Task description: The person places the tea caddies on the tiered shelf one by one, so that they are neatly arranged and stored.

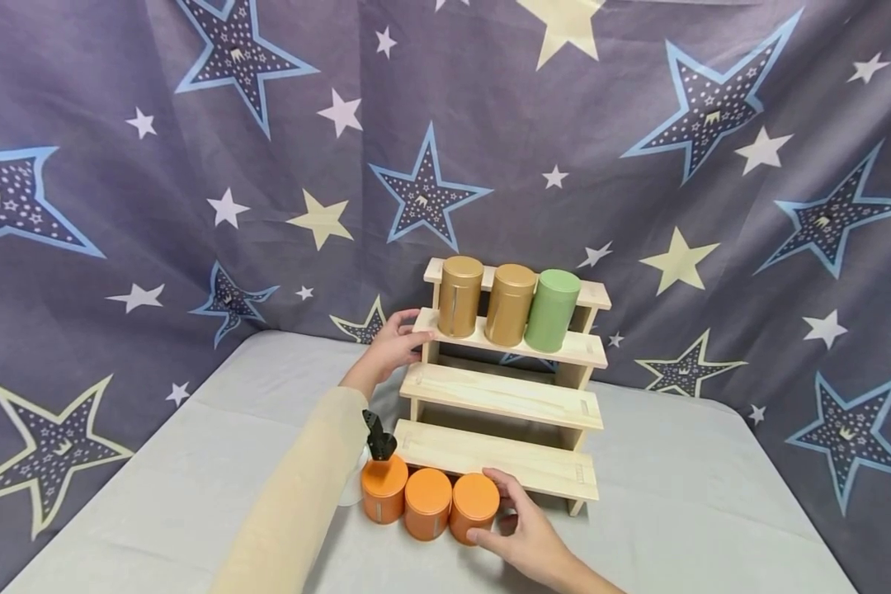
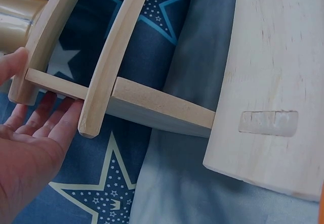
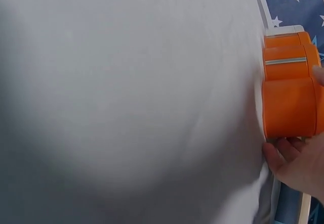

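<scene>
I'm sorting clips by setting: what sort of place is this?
Probably a makeshift indoor tabletop setup: star-patterned fabric hangs behind a pale cloth-covered surface, on which stands a tiered wooden rack.

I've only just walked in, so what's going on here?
A person's left grip holds the left end of the wooden rack, at its second step from the top. Two gold tins and a green tin stand on that step. The right grip holds the rightmost orange tin, in a row with two other orange tins before the rack.
</scene>
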The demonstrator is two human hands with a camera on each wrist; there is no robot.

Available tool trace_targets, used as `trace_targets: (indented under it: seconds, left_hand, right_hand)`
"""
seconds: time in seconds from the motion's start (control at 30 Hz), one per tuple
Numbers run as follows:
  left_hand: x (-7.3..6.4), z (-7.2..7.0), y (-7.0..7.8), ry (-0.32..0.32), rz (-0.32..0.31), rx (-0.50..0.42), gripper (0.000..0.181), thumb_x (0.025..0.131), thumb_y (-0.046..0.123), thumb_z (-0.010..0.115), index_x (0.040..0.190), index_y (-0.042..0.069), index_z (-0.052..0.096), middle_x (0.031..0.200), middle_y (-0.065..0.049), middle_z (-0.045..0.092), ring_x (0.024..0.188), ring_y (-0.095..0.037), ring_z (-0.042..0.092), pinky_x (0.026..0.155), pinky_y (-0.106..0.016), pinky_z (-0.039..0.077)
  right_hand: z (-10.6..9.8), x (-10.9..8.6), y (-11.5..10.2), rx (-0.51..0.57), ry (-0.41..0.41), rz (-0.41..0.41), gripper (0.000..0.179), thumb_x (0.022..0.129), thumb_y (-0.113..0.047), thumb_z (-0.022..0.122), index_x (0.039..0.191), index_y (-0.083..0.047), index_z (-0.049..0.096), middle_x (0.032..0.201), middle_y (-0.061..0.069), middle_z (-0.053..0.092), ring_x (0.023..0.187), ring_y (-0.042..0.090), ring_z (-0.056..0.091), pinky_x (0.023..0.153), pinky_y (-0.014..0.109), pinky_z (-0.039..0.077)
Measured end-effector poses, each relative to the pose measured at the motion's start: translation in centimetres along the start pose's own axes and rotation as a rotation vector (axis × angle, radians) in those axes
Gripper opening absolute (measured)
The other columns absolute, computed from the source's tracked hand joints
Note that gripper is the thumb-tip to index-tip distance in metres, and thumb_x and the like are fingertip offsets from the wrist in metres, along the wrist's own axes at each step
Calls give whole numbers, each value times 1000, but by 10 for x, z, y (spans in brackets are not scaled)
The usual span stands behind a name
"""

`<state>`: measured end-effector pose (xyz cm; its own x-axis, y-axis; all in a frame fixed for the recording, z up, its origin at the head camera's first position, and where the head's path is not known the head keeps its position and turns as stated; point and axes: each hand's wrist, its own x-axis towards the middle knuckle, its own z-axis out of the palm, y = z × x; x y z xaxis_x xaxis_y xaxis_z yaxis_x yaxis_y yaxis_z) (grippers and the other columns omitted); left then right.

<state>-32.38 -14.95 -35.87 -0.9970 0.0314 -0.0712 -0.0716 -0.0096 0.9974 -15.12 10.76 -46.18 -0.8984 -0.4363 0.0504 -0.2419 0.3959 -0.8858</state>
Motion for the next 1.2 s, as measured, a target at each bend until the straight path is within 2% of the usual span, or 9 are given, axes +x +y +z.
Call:
trace_targets:
  seconds: [0.23, 0.5, 0.73, 0.93, 1.2]
  left_hand:
    - [-2, 0, 2, -14, -5, -4, 66, 90, 11, 60, 145, 12, 23, 141, -23, 39, 128, -38, 44, 103, -53, 40]
    - [1, -4, -2, 15, -8, 16, 64, 90, 12, 60, 143, 13, 25, 139, -21, 42, 125, -35, 47, 101, -51, 42]
    - [2, -2, -1, -1, 1, -4, 65, 89, 11, 61, 143, 13, 26, 139, -21, 41, 125, -37, 47, 101, -51, 42]
    - [2, 0, -1, 9, -4, 0, 64, 89, 11, 61, 143, 14, 27, 138, -20, 42, 124, -36, 48, 100, -52, 42]
    - [3, 0, -2, 5, -2, 13, 65, 89, 12, 61, 144, 14, 25, 139, -20, 42, 124, -35, 48, 99, -51, 43]
  right_hand:
    - [6, 2, -2, -26, 38, 23, 74, 76, -34, 77, 138, -19, 38, 114, 4, 55, 89, 6, 50, 73, 22, 44]
    - [11, 4, -3, -31, 52, 44, 74, 76, -38, 76, 137, -19, 40, 114, 2, 56, 87, 5, 49, 73, 21, 44]
    - [9, 3, -2, -20, 64, 34, 71, 77, -37, 75, 136, -19, 41, 112, 3, 57, 87, 6, 52, 73, 22, 46]
    - [8, 1, -1, -42, 67, 7, 71, 77, -38, 75, 136, -17, 41, 113, 2, 57, 92, 3, 53, 77, 23, 49]
    - [2, -4, -4, -37, 81, 26, 71, 76, -38, 76, 135, -19, 41, 111, 1, 57, 95, 4, 54, 80, 25, 50]
